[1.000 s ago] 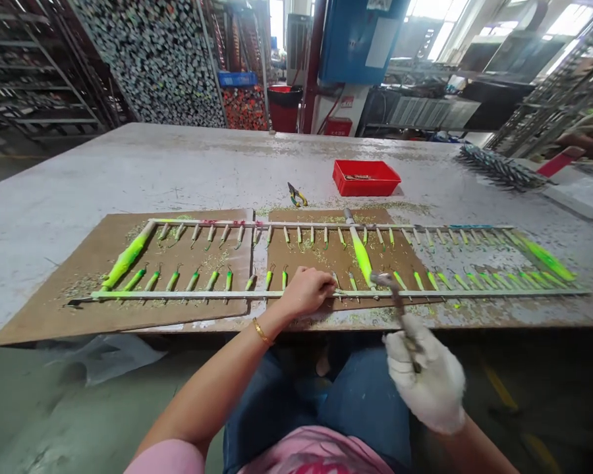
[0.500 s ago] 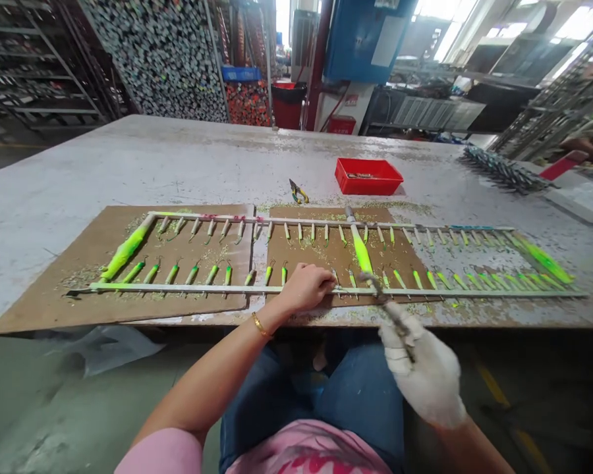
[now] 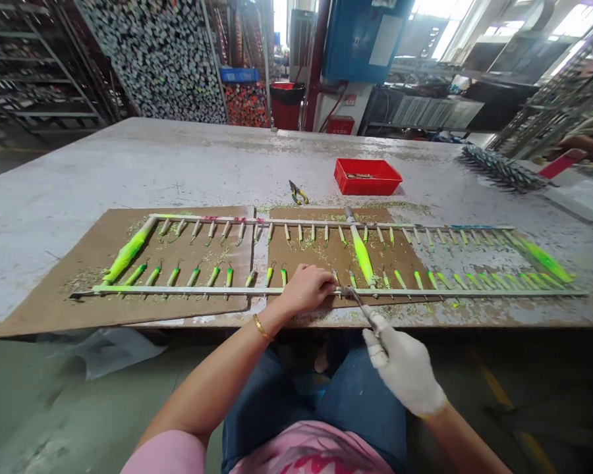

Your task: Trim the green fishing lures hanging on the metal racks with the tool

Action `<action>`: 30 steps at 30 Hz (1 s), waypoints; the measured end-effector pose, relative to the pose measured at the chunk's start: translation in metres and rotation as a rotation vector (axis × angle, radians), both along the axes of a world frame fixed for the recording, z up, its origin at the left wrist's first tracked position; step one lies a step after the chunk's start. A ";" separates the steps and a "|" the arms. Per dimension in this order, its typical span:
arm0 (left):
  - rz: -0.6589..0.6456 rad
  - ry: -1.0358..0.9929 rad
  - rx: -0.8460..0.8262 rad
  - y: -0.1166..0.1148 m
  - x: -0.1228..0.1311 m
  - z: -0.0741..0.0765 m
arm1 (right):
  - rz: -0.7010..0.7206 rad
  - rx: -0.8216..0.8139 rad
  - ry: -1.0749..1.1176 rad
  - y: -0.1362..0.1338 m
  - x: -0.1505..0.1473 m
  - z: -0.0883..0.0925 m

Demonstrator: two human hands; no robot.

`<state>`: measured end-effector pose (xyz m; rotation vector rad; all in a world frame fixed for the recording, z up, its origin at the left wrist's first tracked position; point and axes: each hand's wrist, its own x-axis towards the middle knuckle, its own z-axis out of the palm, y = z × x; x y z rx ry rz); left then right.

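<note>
While a lure rack (image 3: 178,289) is pressed by the left hand (image 3: 304,289), a tool (image 3: 362,308) (file, perhaps) is gripped tightly in the gloved right hand (image 3: 405,372).

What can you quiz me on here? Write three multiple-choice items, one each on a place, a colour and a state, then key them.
1. In view, where is the red plastic crate on the table relative to the pliers?
A. Left of them
B. Right of them
C. Under them

2. What colour is the bangle on the left hand?
A. Blue
B. Red
C. Gold

3. What is the gloved right hand doing with the narrow tool?
A. Gripping it
B. Laying it in the crate
C. Dropping it

Answers:
1. B, the crate sits right of the pliers.
2. C, the band looks gold.
3. A, the glove closes round its handle.
</note>
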<state>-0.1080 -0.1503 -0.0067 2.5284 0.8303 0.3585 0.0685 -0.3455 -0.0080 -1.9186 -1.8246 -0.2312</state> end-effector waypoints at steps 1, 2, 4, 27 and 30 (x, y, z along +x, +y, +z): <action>-0.003 -0.002 -0.003 0.000 0.000 0.000 | -0.027 0.006 0.022 0.000 0.000 0.000; -0.001 -0.007 0.000 0.000 0.000 0.000 | -0.078 0.038 0.045 -0.001 0.000 0.000; 0.007 -0.022 0.010 -0.001 0.000 0.000 | -0.168 0.094 0.063 -0.001 0.000 0.000; 0.090 -0.033 -0.140 0.001 0.004 0.005 | 0.039 0.000 -0.028 -0.001 0.000 -0.001; 0.078 -0.044 -0.164 0.002 0.005 0.006 | -0.089 0.060 0.030 -0.002 0.002 0.002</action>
